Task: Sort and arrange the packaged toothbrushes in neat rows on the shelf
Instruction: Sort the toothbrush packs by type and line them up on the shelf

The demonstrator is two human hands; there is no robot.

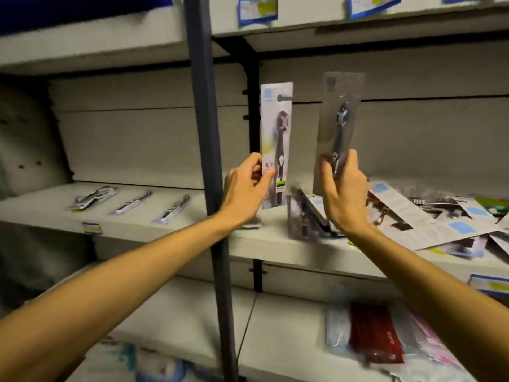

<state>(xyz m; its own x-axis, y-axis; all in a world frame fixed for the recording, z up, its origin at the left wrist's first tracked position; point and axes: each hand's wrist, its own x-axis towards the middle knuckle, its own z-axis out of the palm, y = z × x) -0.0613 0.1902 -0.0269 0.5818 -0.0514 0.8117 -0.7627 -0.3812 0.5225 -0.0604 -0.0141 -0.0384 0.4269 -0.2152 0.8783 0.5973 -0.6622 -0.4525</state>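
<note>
Holding one packaged toothbrush in each hand, the person has both raised upright before the middle shelf [170,230]. Left hand [245,188] pinches the lower edge of a white-carded pack [276,139], thumb and fingers closed on it. Right hand [344,188] is wrapped round the lower part of a grey pack [340,125], fingers clamped on it. Both long axes stand near vertical, tops away from the fingers. Three packs already lie in a spaced row [129,202] on the shelf's left bay — nearer the left hand, beyond the dark upright post [206,133]. Unsorted pile [427,216] lies to the right. Judgement: the left pack goes down next, and must be tipped flat to match the row.
</note>
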